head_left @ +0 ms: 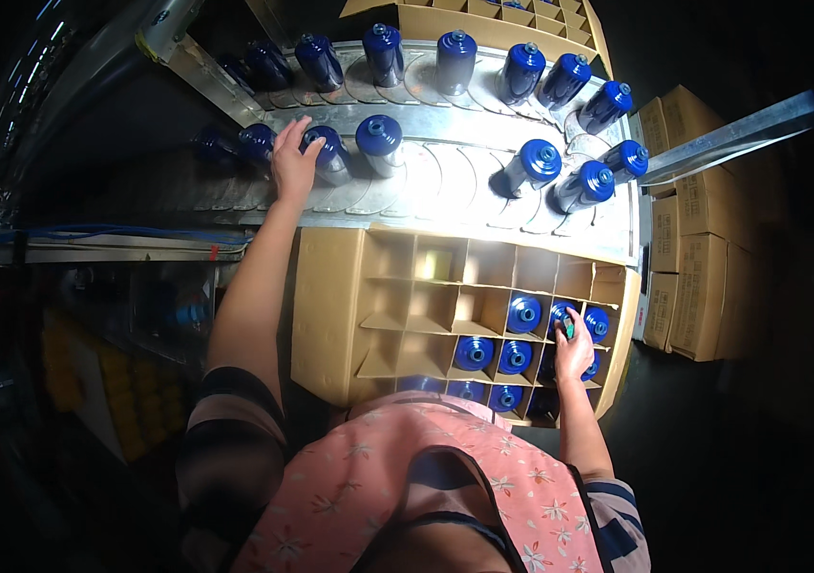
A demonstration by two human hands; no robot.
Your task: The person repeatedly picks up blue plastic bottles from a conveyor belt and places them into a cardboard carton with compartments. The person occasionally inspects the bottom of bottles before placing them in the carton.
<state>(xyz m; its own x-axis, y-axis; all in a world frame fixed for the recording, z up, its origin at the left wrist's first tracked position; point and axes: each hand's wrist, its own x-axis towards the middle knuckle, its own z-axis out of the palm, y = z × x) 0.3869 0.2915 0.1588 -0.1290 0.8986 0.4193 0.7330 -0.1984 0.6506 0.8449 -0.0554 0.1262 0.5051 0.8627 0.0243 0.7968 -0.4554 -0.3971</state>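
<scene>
My left hand (294,160) is at a blue glass bottle (333,158) on the near conveyor lane, thumb and fingers curved round its neck. Beside it stand another blue bottle (380,143) and, on the other side, a partly hidden bottle (256,141). Lower right, my right hand (574,349) reaches into a divided cardboard box (330,315). Its fingers close on the top of a blue bottle (560,311) in one compartment. A small dark green thing (570,329) shows at those fingers; I cannot make out what it is. Several blue bottles fill neighbouring compartments; those on the left hold none.
A metal conveyor (445,181) curves round at the right, carrying several upright blue bottles along its far lane (383,57). Another divided carton (483,27) stands behind it. Stacked cardboard boxes (698,277) are at the right, below a slanting metal bar (736,137).
</scene>
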